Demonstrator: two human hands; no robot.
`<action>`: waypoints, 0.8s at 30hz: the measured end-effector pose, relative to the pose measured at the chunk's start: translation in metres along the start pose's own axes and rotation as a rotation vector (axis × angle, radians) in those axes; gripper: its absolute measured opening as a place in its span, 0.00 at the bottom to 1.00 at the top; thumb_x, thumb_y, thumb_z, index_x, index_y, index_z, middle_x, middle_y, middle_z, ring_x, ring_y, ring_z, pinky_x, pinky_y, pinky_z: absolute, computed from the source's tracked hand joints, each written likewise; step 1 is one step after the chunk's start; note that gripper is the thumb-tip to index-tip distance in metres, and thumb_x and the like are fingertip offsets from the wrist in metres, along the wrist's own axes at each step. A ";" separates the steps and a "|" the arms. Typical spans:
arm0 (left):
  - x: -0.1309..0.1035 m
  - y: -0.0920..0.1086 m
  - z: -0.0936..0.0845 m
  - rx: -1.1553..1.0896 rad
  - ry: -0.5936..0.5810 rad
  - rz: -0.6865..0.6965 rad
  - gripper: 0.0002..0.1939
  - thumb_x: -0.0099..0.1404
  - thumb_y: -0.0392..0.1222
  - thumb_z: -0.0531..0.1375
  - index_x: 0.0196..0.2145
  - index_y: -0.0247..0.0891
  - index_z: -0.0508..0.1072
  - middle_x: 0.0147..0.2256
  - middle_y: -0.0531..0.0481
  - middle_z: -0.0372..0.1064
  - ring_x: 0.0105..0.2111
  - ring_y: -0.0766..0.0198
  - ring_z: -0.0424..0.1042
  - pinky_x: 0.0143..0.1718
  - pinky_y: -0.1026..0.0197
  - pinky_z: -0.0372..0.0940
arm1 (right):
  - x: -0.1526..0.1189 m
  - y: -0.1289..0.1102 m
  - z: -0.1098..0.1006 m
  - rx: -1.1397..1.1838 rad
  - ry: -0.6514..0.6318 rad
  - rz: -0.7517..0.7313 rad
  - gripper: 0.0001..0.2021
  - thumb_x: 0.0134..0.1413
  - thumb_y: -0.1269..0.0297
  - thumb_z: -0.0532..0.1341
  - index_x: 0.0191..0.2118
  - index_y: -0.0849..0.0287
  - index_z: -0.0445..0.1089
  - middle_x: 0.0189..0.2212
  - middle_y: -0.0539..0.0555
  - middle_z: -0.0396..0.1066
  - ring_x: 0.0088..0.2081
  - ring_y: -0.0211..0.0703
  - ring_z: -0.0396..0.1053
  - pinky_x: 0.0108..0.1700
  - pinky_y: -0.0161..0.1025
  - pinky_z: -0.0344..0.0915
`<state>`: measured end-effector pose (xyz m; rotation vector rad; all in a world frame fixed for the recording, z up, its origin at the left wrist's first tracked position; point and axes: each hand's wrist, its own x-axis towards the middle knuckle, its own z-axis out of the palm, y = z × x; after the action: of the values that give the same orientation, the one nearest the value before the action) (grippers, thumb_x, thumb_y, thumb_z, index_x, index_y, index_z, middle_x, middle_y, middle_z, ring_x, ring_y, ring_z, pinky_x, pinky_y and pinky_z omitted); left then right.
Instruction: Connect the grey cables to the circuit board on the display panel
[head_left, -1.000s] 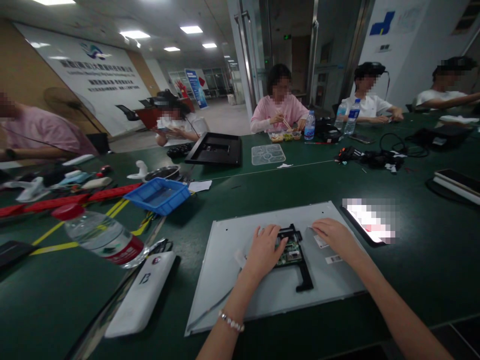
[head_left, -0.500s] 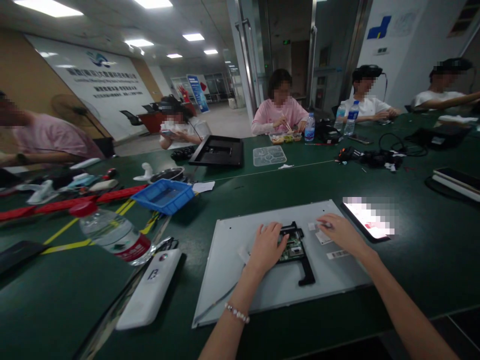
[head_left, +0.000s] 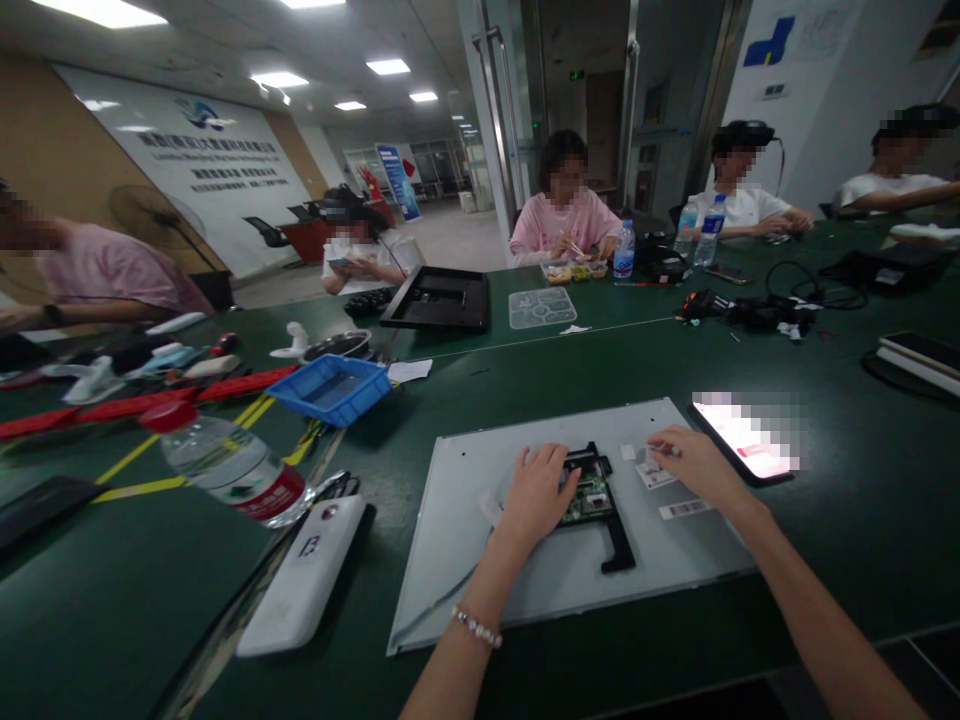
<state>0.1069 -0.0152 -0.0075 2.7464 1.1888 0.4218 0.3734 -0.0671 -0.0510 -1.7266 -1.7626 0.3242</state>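
Note:
A flat light-grey panel (head_left: 442, 530) lies on the green table in front of me. Across its middle is a black bracket (head_left: 619, 548) framing a green circuit board (head_left: 592, 497). My left hand (head_left: 534, 495) rests over the left part of the bracket and board, fingers spread, hiding what is beneath. Above a white printed label (head_left: 655, 479) on the panel's right side is my right hand (head_left: 701, 465), its fingertips pinched together. Whatever they hold is too small to make out. Below it sits a barcode sticker (head_left: 684, 510).
Right of the panel lies a lit phone (head_left: 739, 440). To the left are a white device resembling a power bank (head_left: 300, 590), a tilted water bottle (head_left: 240, 470) and a blue tray (head_left: 330, 408). Farther back stands a black casing (head_left: 442, 312). Several people sit around the table.
The view has shifted slightly. My right hand has turned a little, with its fingers still pinched near the label. My left hand stays on the bracket.

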 end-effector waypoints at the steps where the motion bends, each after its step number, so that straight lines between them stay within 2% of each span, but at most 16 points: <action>1: 0.000 0.000 0.000 0.000 -0.001 -0.004 0.13 0.68 0.44 0.46 0.47 0.40 0.61 0.47 0.46 0.64 0.49 0.57 0.63 0.57 0.47 0.47 | 0.000 0.001 0.001 -0.029 0.023 -0.019 0.11 0.52 0.63 0.56 0.39 0.57 0.71 0.37 0.55 0.71 0.38 0.45 0.69 0.40 0.43 0.66; 5: 0.000 0.001 -0.001 -0.007 -0.005 -0.004 0.13 0.68 0.44 0.47 0.49 0.40 0.61 0.47 0.46 0.63 0.50 0.57 0.62 0.58 0.47 0.46 | 0.000 -0.003 0.003 -0.085 0.044 -0.131 0.12 0.54 0.62 0.56 0.44 0.55 0.70 0.44 0.55 0.69 0.47 0.47 0.65 0.49 0.47 0.62; 9: -0.002 -0.001 -0.007 -0.035 -0.034 0.058 0.18 0.66 0.46 0.50 0.52 0.42 0.59 0.51 0.46 0.60 0.54 0.56 0.57 0.59 0.46 0.43 | 0.002 -0.010 0.007 -0.120 -0.059 -0.229 0.13 0.54 0.62 0.57 0.45 0.54 0.69 0.45 0.55 0.69 0.48 0.47 0.65 0.49 0.46 0.64; 13: -0.005 -0.007 -0.017 -0.061 -0.102 0.132 0.30 0.61 0.55 0.55 0.58 0.43 0.53 0.58 0.45 0.52 0.61 0.54 0.45 0.60 0.46 0.39 | 0.006 -0.015 0.011 -0.210 -0.103 -0.284 0.11 0.56 0.66 0.55 0.44 0.56 0.70 0.42 0.56 0.72 0.45 0.47 0.67 0.47 0.46 0.64; 16: -0.007 -0.014 -0.020 -0.075 -0.167 0.120 0.42 0.56 0.61 0.57 0.61 0.43 0.45 0.62 0.43 0.43 0.62 0.51 0.39 0.60 0.44 0.39 | 0.007 -0.018 0.011 -0.245 -0.087 -0.305 0.12 0.56 0.70 0.54 0.43 0.56 0.71 0.41 0.56 0.72 0.44 0.47 0.68 0.47 0.47 0.65; 19: -0.009 -0.022 -0.022 -0.108 -0.223 0.089 0.50 0.52 0.64 0.58 0.63 0.42 0.39 0.63 0.41 0.39 0.62 0.48 0.38 0.60 0.43 0.39 | 0.006 -0.019 0.010 -0.237 -0.067 -0.304 0.12 0.56 0.70 0.53 0.43 0.55 0.71 0.41 0.55 0.73 0.43 0.47 0.69 0.46 0.47 0.65; 24: -0.013 -0.036 -0.027 -0.179 -0.272 0.067 0.55 0.48 0.63 0.61 0.63 0.41 0.37 0.63 0.39 0.38 0.62 0.47 0.41 0.59 0.43 0.41 | 0.006 -0.019 0.009 -0.226 -0.040 -0.280 0.12 0.56 0.69 0.53 0.43 0.55 0.72 0.40 0.55 0.73 0.43 0.46 0.69 0.45 0.47 0.66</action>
<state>0.0653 0.0005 0.0073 2.5922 0.9469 0.1450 0.3532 -0.0613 -0.0452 -1.6010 -2.1065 0.0393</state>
